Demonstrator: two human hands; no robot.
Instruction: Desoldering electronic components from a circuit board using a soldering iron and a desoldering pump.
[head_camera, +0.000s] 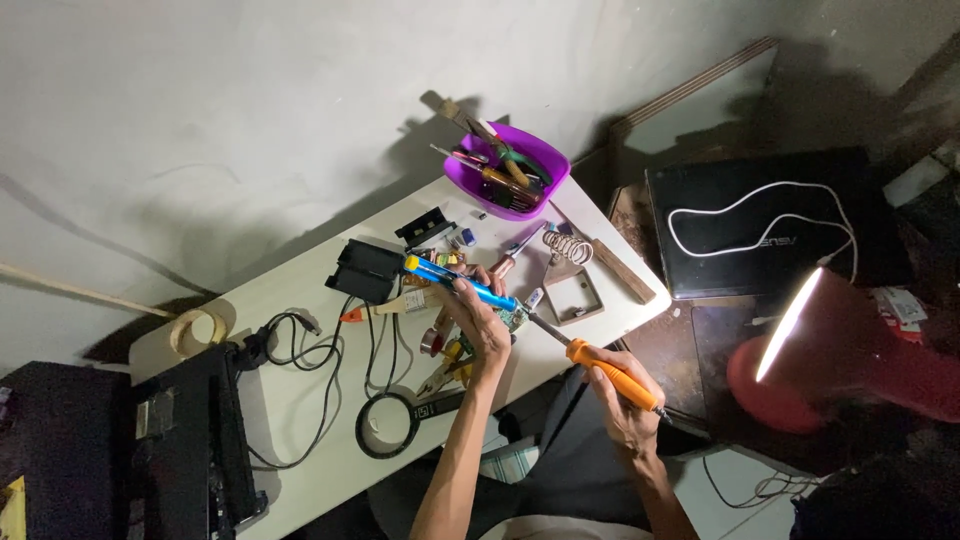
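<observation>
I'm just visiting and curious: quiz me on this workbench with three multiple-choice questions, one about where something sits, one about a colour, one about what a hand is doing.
1. Where is the purple bowl of tools?
A. at the far end of the white table, by the wall
B. on the black laptop
C. under the red lamp

2. What colour is the handle of the soldering iron?
A. green
B. orange
C. white

3. What is the left hand doing?
A. lying flat and open on the table
B. gripping a blue tube-shaped tool
C. lifting the magnifying glass

Answers:
1 A, the bowl stands at the table's far edge near the wall.
2 B, the handle in the right hand is bright orange.
3 B, its fingers are closed around the blue tool above the small circuit board.
</observation>
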